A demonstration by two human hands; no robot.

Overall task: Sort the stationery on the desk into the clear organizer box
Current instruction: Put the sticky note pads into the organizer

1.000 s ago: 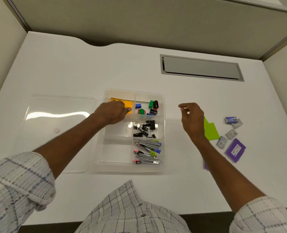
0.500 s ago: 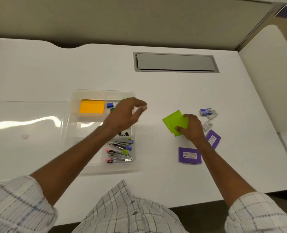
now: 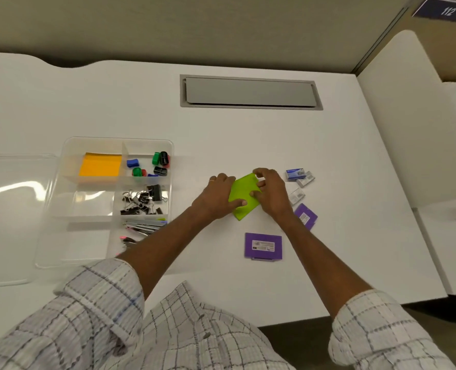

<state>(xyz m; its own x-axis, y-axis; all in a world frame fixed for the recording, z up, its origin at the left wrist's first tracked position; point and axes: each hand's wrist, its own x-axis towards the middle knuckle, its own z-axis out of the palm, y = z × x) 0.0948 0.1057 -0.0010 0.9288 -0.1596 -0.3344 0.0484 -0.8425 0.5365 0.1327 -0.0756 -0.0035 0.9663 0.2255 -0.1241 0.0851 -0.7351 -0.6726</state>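
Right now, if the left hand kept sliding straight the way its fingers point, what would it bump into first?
The left hand points rightward and already rests on the green sticky notes; just beyond them it would likely meet the right hand, which grips the far edge.

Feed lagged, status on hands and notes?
Both hands, left and right, on green sticky-note pad, on the desk. Clear organizer box at left. Nothing between.

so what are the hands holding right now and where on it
Both hands grip the green sticky notes on the desk: the left hand at its left and near edge, the right hand at its far corner and right edge.
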